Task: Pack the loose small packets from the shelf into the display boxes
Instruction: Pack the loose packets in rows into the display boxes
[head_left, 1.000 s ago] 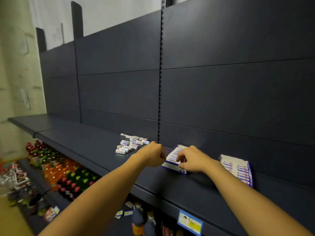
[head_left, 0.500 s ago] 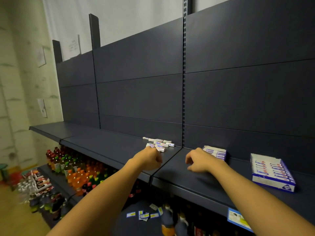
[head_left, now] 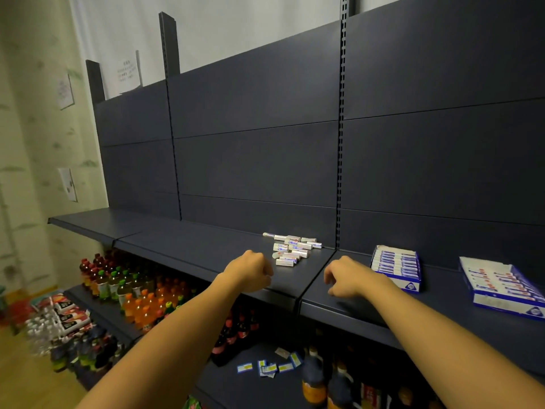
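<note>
Several loose small white packets (head_left: 292, 250) lie in a pile on the dark shelf (head_left: 191, 246), against the back panel. My left hand (head_left: 250, 271) hovers just left of and in front of the pile, curled into a fist with nothing visible in it. My right hand (head_left: 348, 277) hangs over the shelf's front part, fingers loosely curled and holding nothing. Right of it stands a blue and white display box (head_left: 396, 267) filled with packets. A second display box (head_left: 501, 287), also filled, lies further right.
Below the shelf, a lower shelf carries rows of drink bottles (head_left: 132, 290) and loose price labels (head_left: 268, 367). More bottles (head_left: 315, 379) stand under my right arm. A wall with paper sheets is at the left.
Both hands have left the near display box and moved left toward the loose pile. My right hand let go of the box. The view has swung left.
</note>
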The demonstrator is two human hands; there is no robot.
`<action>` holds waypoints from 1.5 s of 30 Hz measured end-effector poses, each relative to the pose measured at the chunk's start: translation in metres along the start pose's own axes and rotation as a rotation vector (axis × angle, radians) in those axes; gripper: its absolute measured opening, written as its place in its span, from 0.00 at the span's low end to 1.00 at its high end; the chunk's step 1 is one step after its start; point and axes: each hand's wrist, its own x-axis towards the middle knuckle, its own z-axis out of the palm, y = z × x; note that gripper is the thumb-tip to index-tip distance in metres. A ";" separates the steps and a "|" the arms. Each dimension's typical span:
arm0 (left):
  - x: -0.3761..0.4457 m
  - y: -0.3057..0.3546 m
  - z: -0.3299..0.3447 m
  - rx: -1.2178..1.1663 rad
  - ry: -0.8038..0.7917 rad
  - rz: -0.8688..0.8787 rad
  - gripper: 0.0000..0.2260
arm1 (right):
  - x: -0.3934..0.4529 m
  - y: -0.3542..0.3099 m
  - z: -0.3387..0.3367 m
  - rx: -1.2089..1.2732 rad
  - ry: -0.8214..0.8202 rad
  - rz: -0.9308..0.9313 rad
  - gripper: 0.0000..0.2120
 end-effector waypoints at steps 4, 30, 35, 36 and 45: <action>0.014 -0.013 0.004 -0.014 -0.010 0.004 0.13 | 0.023 -0.003 -0.002 0.009 0.005 0.003 0.14; 0.230 -0.078 0.044 0.029 0.061 0.096 0.11 | 0.205 0.046 -0.010 0.014 0.031 -0.026 0.15; 0.252 -0.084 0.054 -0.021 0.036 0.137 0.09 | 0.221 0.053 -0.010 0.038 0.036 0.001 0.14; 0.255 -0.086 0.056 -0.037 0.018 0.150 0.09 | 0.223 0.053 -0.009 0.040 0.039 0.005 0.14; 0.274 -0.099 0.060 0.011 -0.054 0.296 0.11 | 0.244 0.037 -0.004 0.082 0.062 0.079 0.13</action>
